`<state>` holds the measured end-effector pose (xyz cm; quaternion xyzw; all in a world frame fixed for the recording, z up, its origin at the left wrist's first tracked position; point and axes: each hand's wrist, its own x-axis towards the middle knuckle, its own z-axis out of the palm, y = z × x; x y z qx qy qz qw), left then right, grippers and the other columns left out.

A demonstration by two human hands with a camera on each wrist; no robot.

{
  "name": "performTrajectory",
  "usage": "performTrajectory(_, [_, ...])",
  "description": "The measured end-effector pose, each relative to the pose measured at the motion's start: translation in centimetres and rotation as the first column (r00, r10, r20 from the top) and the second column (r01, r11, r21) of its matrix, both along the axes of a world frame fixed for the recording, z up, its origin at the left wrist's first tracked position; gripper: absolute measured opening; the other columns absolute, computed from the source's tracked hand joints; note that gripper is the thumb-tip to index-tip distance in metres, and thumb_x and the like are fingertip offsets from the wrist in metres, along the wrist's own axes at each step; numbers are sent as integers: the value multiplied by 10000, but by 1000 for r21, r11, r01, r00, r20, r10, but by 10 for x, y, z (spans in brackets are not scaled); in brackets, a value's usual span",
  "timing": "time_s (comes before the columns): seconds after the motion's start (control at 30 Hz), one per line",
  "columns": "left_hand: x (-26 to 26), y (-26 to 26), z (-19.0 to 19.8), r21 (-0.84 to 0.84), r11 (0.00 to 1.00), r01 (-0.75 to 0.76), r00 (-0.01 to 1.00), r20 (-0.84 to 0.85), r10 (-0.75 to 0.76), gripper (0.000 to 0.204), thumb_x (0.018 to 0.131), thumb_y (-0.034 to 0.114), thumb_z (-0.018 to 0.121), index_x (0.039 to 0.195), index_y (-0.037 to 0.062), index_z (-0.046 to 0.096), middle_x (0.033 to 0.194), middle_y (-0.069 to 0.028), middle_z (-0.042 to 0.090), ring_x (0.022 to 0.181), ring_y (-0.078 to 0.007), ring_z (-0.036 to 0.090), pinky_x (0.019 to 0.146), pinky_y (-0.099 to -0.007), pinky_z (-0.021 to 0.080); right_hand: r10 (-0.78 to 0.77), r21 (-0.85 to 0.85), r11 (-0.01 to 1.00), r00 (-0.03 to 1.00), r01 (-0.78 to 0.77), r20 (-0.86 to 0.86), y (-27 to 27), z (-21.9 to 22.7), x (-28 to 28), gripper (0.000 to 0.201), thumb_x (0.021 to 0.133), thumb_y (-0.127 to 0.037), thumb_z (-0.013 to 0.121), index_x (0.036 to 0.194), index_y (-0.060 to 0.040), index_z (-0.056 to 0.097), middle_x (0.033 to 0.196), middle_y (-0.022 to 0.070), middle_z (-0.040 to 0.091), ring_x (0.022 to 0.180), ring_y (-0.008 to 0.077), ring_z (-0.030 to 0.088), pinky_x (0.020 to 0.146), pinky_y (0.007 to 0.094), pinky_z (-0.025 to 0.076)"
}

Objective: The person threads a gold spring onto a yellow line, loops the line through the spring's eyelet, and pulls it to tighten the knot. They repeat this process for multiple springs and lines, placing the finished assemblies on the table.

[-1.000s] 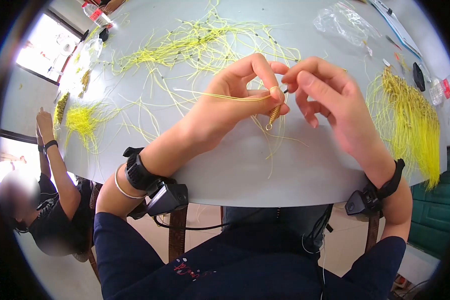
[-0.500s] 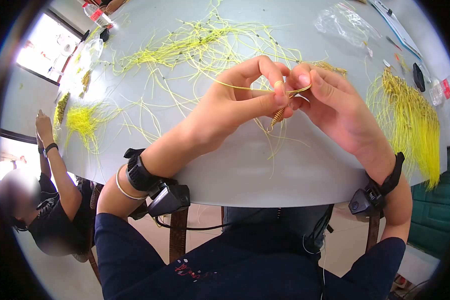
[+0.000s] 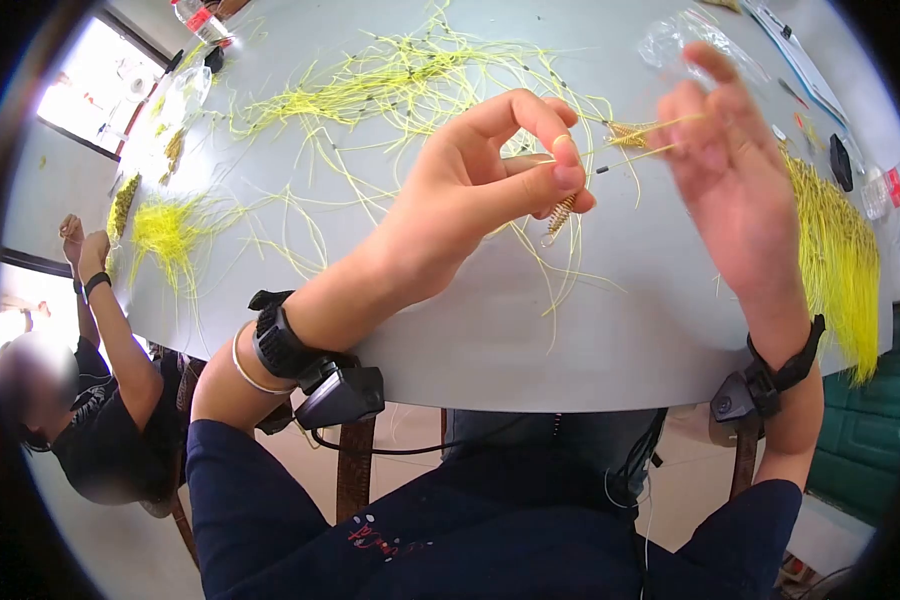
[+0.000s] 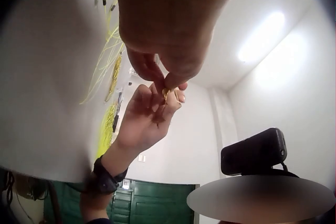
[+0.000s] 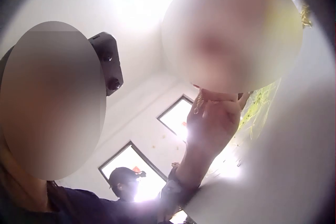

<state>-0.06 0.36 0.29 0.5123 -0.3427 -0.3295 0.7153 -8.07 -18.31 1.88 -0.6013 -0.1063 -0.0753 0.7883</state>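
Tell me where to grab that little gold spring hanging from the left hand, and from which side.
Pinch the gold spring on its coiled body just below the left hand, coming from the right. It hangs tilted and free under the fingers, with the end loop lowest, so the coils are exposed there.

Left hand (image 3: 470,190) pinching, right hand (image 3: 735,170) raised

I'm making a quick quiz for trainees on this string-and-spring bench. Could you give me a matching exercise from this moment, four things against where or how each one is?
Things:
1. small coiled spring
2. left hand
3. right hand
4. thick bundle of yellow strings

States:
A. lies at the table's right edge
B. raised, blurred, drawing a yellow strand
C. hangs below pinching fingertips
D. pinches the spring's top

Pairs: 1-C, 2-D, 3-B, 4-A
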Motion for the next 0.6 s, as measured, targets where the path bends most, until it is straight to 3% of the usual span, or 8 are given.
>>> performTrajectory(0.07, [-2,-2,0,25,1000,-6,1000,25,5,99,813,50,590,818,98,503,1130,-86,428,778,-91,569,725,-241,485,-218,169,966,967,195,134,-4,-1,6,313,939,-210,377,1225,-86,398,670,-38,351,740,73,421,812,257,364])
performTrajectory(0.13, [-4,-2,2,47,998,29,999,34,-30,93,813,57,596,819,87,508,1116,-98,437,763,-105,581,708,-245,490,-208,240,956,967,170,145,-5,-3,5,290,940,-168,366,1222,-110,402,665,-28,344,733,72,442,855,286,384])
performTrajectory(0.2, [-6,-2,4,75,995,62,997,42,-66,89,813,63,601,820,77,513,1103,-110,446,748,-119,594,692,-249,496,-215,239,954,968,181,128,-7,-6,4,278,937,-128,372,1210,-114,418,673,-26,336,708,64,414,773,246,414])
performTrajectory(0.27, [-7,-3,4,132,969,208,978,-37,-205,151,800,53,621,854,61,481,1120,-134,440,718,-132,607,677,-245,494,-172,278,952,977,131,127,-19,-8,4,273,934,-109,377,1202,-109,427,675,-25,329,684,62,390,709,220,414])
performTrajectory(0.4, [-10,-1,1,152,903,401,914,-139,-382,301,762,-1,650,921,49,400,993,-151,554,718,-114,590,642,-215,461,-107,377,926,977,31,182,-26,-5,2,254,928,-89,396,1176,-86,453,678,-25,306,614,63,317,551,160,372])
performTrajectory(0.43, [-9,-1,1,172,884,434,901,-90,-424,275,781,5,624,961,38,418,899,-128,595,711,-95,559,640,-210,445,-105,377,926,977,28,183,-23,-4,2,254,928,-89,396,1176,-86,453,678,-25,306,614,63,317,551,160,372])
performTrajectory(0.53, [-15,-4,7,202,852,483,875,-67,-480,302,805,21,587,1053,23,414,890,-110,601,687,-79,519,645,-220,437,-143,340,936,978,85,149,-9,-1,-3,294,930,-104,398,1223,-80,412,673,-22,301,594,60,306,507,157,351])
performTrajectory(0.6, [-16,-2,8,231,847,479,875,-46,-482,295,819,49,570,1071,14,421,864,-94,597,691,-84,513,648,-227,429,-30,201,979,999,23,35,0,5,-4,342,931,-112,400,1269,-79,358,666,-21,300,579,57,299,478,149,338])
